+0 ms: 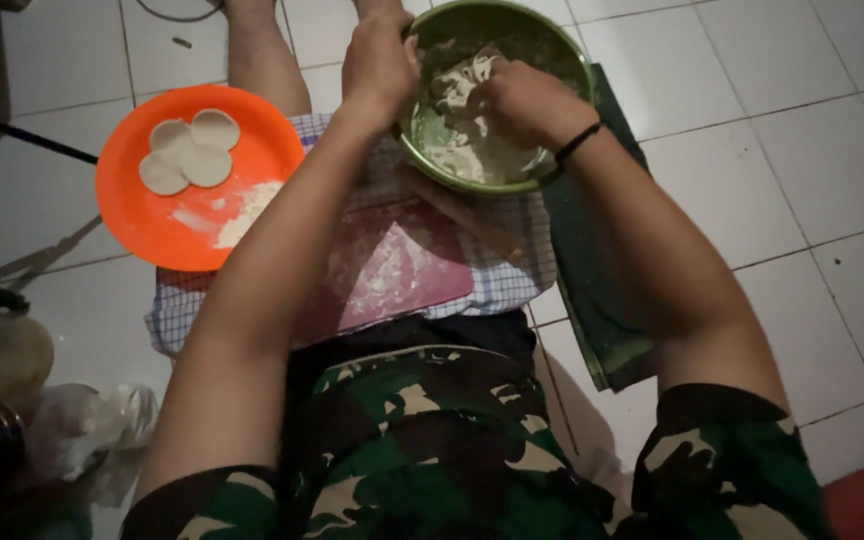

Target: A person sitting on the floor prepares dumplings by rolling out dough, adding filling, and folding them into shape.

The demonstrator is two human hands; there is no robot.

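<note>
Kneading with the right hand (pixel 522 100), the person sits on a white tiled floor (pixel 812 200) with a green bowl (pixel 562 55) at the far edge of a checked cloth (pixel 512 270). The right hand is down inside the bowl, fingers curled into the pale dough (pixel 462 140), closed on a lump of it; a black band (pixel 579 142) circles that wrist. The left hand (pixel 377 65) rests on the bowl's left rim, fingers folded over the edge and clamped on it. The dough lies in the bowl's bottom and up its near wall, ragged and floury. On the cloth, just this side of the bowl, lies a pink board (pixel 392 275) dusted with flour. At the cloth's left edge, partly over it, sits an orange plate (pixel 152 215) carrying three flat dough rounds (pixel 190 152) that overlap at its far side, and a heap of flour (pixel 244 212) near its right rim. A dark green mat (pixel 592 300) runs along the cloth's right edge. Camouflage sleeves (pixel 722 460) show at the bottom.
</note>
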